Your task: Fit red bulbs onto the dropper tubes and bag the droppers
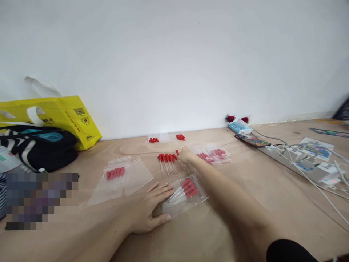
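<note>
My left hand (147,209) lies flat with fingers spread, its fingertips at the edge of a clear zip bag (170,207) holding several red-bulbed droppers. Farther forward, my right hand (186,155) is closed, fingers pinched by the red bulb of a dropper (177,152); the fingertips are partly hidden. Just left of it, a row of loose droppers (167,157) lies with bulbs away from me and clear stems toward me. Another filled zip bag (114,182) is on the left, beside an unfilled clear bag (139,176). More filled bags (208,155) lie beyond my right forearm.
At the back are two small groups of red bulbs (153,140). A yellow bag (88,129) and a black bag (60,149) stand left. On the right are a power strip (308,165) with cables, a tissue pack (240,127) and dark red flowers (230,118). A white wall bounds the table.
</note>
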Demonstrator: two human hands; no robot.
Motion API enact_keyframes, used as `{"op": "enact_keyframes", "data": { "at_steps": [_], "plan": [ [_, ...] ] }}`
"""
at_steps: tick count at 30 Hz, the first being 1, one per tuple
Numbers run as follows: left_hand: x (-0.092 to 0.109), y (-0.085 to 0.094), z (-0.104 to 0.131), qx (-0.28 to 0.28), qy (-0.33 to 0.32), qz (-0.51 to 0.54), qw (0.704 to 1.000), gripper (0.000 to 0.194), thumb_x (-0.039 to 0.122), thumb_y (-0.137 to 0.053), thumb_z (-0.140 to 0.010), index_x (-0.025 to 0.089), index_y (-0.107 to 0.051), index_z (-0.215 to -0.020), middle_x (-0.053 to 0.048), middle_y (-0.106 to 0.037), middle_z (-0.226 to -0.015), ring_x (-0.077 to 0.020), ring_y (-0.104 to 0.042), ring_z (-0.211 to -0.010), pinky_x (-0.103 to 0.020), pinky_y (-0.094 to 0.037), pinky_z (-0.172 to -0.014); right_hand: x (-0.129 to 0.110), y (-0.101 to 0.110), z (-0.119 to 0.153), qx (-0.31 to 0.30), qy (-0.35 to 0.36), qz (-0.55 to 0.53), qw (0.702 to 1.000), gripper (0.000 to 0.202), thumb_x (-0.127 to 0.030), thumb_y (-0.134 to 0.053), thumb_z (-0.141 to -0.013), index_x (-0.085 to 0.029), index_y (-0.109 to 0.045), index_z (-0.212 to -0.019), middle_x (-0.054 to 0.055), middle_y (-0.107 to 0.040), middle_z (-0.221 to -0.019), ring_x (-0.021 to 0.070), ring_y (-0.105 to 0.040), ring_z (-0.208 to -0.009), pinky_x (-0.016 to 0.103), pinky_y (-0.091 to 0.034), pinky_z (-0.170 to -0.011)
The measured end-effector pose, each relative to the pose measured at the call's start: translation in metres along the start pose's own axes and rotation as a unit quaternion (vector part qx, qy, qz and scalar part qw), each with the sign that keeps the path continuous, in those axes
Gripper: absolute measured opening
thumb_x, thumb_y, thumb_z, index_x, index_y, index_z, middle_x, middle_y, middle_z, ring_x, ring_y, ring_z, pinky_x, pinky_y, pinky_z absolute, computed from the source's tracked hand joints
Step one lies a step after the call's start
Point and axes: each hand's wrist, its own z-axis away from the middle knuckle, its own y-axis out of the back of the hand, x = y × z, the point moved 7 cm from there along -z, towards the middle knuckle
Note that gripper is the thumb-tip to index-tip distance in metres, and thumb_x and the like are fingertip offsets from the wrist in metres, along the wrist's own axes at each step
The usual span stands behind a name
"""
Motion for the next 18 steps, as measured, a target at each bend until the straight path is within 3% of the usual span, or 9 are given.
{"op": "enact_keyframes", "data": {
  "at_steps": [3,6,8,12,18],
  "plan": [
    [-0.001,-0.001,-0.001,-0.005,0.004,0.0,1.0,0.061,0.05,-0.047,-0.081,0.028,-0.029,-0.134,-0.004,-0.033,-0.139,-0.0266,-0.027,-0.128,-0.052,-0.015,-0.105,0.006,0.022,0.02,0.016,-0.03,-0.014,0.999,0.049,-0.016,-0.057,-0.067,-0.011,-0.041,-0.113,-0.001,-0.054,-0.06,0.0112,-0.051,-0.051,0.021,-0.038,-0.045],
    [-0.002,-0.003,-0.001,0.0,-0.002,0.0,1.0,0.06,0.05,-0.047,-0.081,0.029,-0.028,-0.134,-0.003,-0.033,-0.139,-0.026,-0.028,-0.128,-0.051,-0.015,-0.106,0.016,0.045,0.051,0.024,-0.015,-0.054,0.998,0.06,-0.018,-0.046,-0.073,-0.012,-0.021,-0.127,-0.005,-0.05,-0.062,0.0081,-0.048,-0.045,0.019,-0.037,-0.042],
    [-0.004,-0.003,0.0,0.015,-0.008,0.0,1.0,0.06,0.05,-0.048,-0.081,0.03,-0.029,-0.134,-0.002,-0.034,-0.139,-0.0259,-0.028,-0.127,-0.05,-0.015,-0.106,0.027,0.059,0.073,0.039,0.0,-0.149,0.988,0.067,-0.021,-0.048,-0.07,-0.017,-0.016,-0.129,-0.009,-0.046,-0.058,0.0067,-0.042,-0.037,0.018,-0.034,-0.037],
    [-0.006,-0.005,0.0,0.024,-0.012,-0.008,1.0,0.061,0.05,-0.049,-0.08,0.03,-0.029,-0.134,-0.002,-0.034,-0.139,-0.0257,-0.029,-0.127,-0.049,-0.016,-0.106,0.053,0.076,0.111,0.102,0.022,-0.256,0.961,0.068,-0.032,-0.054,-0.067,-0.022,-0.021,-0.126,-0.011,-0.045,-0.059,0.0079,-0.047,-0.04,0.021,-0.039,-0.04],
    [-0.006,-0.005,-0.002,0.021,-0.005,-0.016,1.0,0.059,0.05,-0.048,-0.08,0.03,-0.03,-0.133,-0.002,-0.035,-0.138,-0.0254,-0.029,-0.127,-0.05,-0.016,-0.106,0.066,0.066,0.131,0.104,0.011,-0.345,0.933,0.059,-0.045,-0.062,-0.065,-0.025,-0.029,-0.11,-0.009,-0.05,-0.062,0.0104,-0.054,-0.05,0.025,-0.046,-0.05]
  ]
}}
